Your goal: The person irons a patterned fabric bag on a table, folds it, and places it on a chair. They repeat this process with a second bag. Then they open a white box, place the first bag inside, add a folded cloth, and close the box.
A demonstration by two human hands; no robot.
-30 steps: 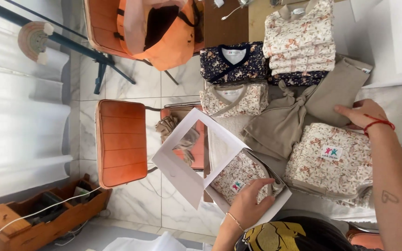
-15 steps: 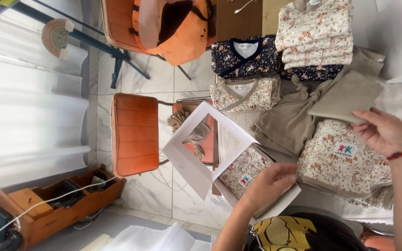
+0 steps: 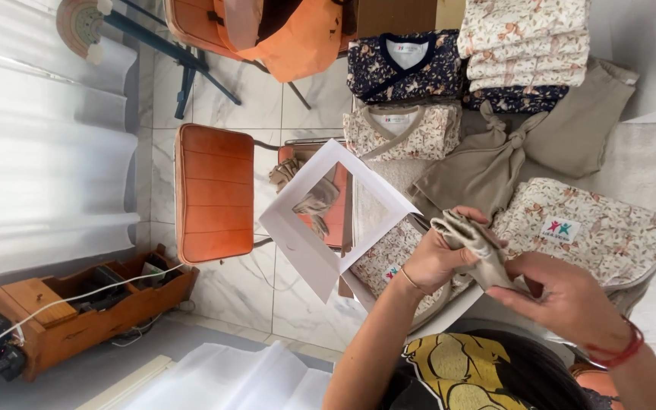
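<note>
Both hands grip a small rolled beige cloth above an open white gift box. The left hand closes around its upper end; the right hand pinches its lower end. Folded floral baby clothes lie beside them.

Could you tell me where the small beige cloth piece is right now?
In the head view, lower right of centre, the beige cloth piece is held between both hands, above the white window box.

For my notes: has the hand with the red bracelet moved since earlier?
Yes. The right hand came from the floral blanket's far edge to its near edge, onto the beige cloth.
</note>
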